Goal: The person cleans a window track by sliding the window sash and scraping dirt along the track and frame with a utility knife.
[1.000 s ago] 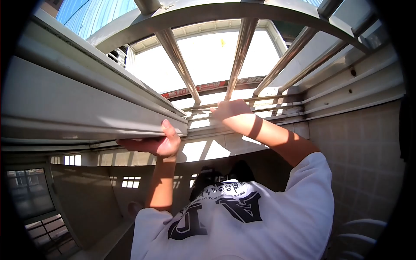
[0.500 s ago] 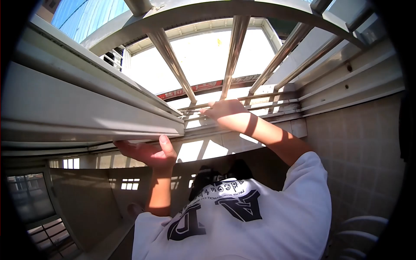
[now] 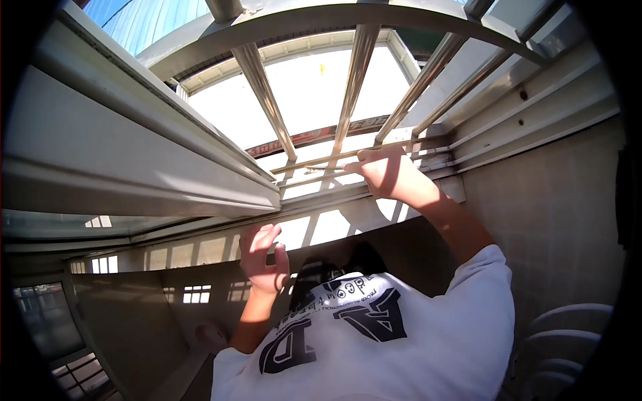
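My left hand (image 3: 264, 260) is raised just below the white sliding window frame (image 3: 140, 170), apart from it. Its fingers are loosely bent, thumb apart, with nothing in them. Over the window track (image 3: 314, 184), at the sill, is my right hand (image 3: 386, 172), its fingers curled and pointing left. A thin, light-coloured line runs leftward from its fingertips along the track; whether the hand grips a slim stick there is unclear. Sunlight and bar shadows fall across the hand and the sill (image 3: 328, 224).
Metal security bars (image 3: 354, 87) stand just beyond the track, joined by a curved crossbar (image 3: 294, 27). A tiled wall (image 3: 535, 200) rises at right. White curved rails (image 3: 568, 334) are at lower right, and a glass pane (image 3: 50, 321) is at lower left.
My left hand has come off the underside of the window frame and moved right and down. My right hand has shifted right along the track. The whole view has tilted slightly.
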Tool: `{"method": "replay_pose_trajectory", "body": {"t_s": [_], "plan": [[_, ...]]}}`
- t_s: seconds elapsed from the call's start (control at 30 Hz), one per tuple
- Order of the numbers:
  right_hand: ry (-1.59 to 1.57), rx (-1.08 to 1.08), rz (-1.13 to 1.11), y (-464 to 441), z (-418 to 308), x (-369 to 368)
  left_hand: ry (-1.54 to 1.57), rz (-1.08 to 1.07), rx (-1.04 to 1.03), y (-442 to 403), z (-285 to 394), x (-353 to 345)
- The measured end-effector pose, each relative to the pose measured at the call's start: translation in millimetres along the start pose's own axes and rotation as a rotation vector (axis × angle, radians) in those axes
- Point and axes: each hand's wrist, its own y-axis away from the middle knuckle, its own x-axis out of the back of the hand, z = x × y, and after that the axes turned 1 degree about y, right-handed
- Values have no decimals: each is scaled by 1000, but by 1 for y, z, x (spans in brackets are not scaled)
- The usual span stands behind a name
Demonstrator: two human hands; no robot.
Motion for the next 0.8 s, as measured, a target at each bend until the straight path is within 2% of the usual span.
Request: {"method": "replay_pose_trajectory", "body": {"t_s": [0.07, 0.17, 0.2, 0.23, 0.33, 0.4, 0.43, 0.47, 0.53, 0.63, 0.73, 0.8], "plan": [[-29, -19, -86, -31, -19, -56, 51, -144, 20, -7, 0, -10], [27, -45, -181, -39, -35, -48, 74, -210, -8, -16, -1, -23], [73, -17, -57, -24, -25, -44, 83, -219, -3, -16, -2, -26], [-1, -18, 194, -3, -7, -44, 93, -228, 1, -15, -4, -28], [182, -280, -16, 51, 46, 2, 106, -252, 12, -9, -11, -29], [185, -260, 52, 82, 86, 1, 110, -275, 38, 2, -15, -28], [584, -413, -304, 77, 80, 29, 116, -286, 54, 8, -17, -28], [672, -429, -289, 98, 108, 18, 121, -300, 70, 11, -18, -28], [614, -542, -297, 119, 121, 34, 111, -313, 84, 12, -15, -25], [587, -554, -120, 123, 92, 48, 106, -309, 142, 22, -18, -24], [273, -581, 110, 118, 56, 40, 100, -354, 107, 17, -13, -27], [233, -447, 353, 123, 29, 25, 155, -359, 82, 12, -6, -30]]}}
